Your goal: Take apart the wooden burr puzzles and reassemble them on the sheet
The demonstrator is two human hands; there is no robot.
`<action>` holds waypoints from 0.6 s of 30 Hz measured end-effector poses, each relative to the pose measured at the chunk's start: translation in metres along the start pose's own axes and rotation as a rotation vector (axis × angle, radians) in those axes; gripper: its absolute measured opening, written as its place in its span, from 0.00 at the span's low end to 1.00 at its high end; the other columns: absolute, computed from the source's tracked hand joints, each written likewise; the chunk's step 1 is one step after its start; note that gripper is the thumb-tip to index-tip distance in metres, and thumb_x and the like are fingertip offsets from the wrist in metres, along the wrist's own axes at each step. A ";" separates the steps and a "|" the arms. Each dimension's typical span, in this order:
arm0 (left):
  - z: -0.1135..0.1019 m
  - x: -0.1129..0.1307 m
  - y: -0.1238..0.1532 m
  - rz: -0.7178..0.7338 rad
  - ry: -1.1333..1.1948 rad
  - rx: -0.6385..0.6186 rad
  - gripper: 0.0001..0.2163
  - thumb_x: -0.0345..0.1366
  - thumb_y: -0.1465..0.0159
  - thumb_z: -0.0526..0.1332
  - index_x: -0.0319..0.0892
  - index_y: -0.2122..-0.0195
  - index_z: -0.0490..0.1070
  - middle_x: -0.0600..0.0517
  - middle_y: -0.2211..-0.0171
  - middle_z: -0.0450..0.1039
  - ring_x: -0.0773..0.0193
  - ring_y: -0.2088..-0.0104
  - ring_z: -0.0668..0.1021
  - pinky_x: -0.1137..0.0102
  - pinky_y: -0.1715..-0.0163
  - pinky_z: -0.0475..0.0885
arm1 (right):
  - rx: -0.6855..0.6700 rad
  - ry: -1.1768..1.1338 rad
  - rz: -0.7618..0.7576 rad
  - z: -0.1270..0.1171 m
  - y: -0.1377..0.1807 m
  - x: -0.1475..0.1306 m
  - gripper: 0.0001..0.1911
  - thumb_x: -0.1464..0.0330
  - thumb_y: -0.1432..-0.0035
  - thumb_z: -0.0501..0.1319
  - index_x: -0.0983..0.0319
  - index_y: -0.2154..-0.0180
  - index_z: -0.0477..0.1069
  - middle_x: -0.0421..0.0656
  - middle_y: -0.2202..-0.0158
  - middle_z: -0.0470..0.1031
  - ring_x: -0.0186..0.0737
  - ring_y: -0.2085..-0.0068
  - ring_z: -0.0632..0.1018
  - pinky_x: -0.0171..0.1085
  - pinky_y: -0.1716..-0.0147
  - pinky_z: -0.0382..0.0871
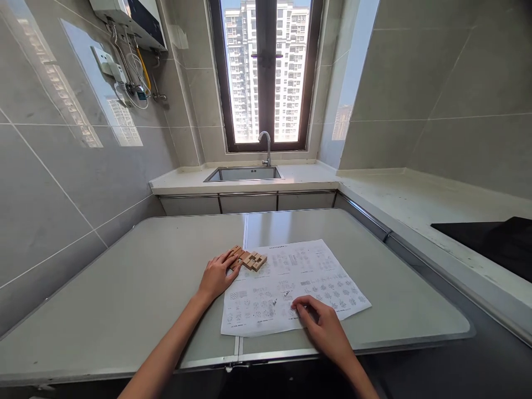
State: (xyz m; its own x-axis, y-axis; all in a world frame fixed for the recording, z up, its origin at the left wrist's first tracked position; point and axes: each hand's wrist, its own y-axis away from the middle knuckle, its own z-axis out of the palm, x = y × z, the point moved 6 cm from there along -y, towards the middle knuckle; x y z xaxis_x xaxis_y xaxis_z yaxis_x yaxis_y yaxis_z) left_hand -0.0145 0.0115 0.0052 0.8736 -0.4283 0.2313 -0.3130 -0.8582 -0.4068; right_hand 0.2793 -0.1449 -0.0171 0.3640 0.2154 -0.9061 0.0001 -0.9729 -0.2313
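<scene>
Several small notched wooden blocks (254,261) lie grouped at the upper left edge of a printed paper sheet (257,327). My left hand (218,275) is at the left end of this group, with its fingers over the blocks and its thumb at the near side; it partly covers them. On the lower part of the sheet rests my right hand (319,320), loosely bent, fingertips on the paper and a gap between thumb and fingers. Nothing shows in it. Rows of small printed diagrams cover the sheet, with two darker marks near the middle.
The sheet lies on a pale folding table (124,288) with a metal seam and rim. Beyond it are a white counter (307,173), a sink (245,174) and a faucet (267,147) below a window. A black object (499,238) sits on the right counter.
</scene>
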 end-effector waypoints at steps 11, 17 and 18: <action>-0.039 0.002 0.061 -0.010 -0.017 -0.011 0.19 0.53 0.30 0.59 0.56 0.44 0.80 0.48 0.38 0.76 0.41 0.43 0.79 0.44 0.44 0.74 | -0.009 -0.002 0.012 -0.001 -0.001 0.004 0.17 0.55 0.29 0.57 0.58 0.58 0.80 0.47 0.58 0.85 0.50 0.58 0.83 0.43 0.56 0.75; -0.043 0.049 0.097 0.085 0.004 -0.045 0.18 0.49 0.30 0.61 0.57 0.40 0.76 0.47 0.40 0.76 0.42 0.44 0.78 0.44 0.44 0.73 | -0.008 -0.018 0.025 -0.002 0.000 0.003 0.17 0.55 0.30 0.58 0.58 0.58 0.80 0.48 0.58 0.86 0.51 0.58 0.83 0.43 0.56 0.75; -0.043 0.058 0.099 0.095 0.013 -0.045 0.18 0.48 0.30 0.61 0.58 0.40 0.75 0.47 0.39 0.76 0.42 0.43 0.77 0.44 0.44 0.73 | -0.007 -0.019 0.025 -0.002 0.000 0.002 0.17 0.55 0.30 0.58 0.58 0.58 0.80 0.48 0.58 0.86 0.51 0.57 0.83 0.43 0.56 0.75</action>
State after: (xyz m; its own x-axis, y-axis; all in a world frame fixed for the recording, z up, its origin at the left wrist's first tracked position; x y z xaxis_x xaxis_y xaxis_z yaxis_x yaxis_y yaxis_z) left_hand -0.0111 -0.1107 0.0161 0.8345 -0.5115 0.2048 -0.4108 -0.8253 -0.3873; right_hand 0.2823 -0.1443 -0.0181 0.3459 0.1922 -0.9184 -0.0026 -0.9786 -0.2058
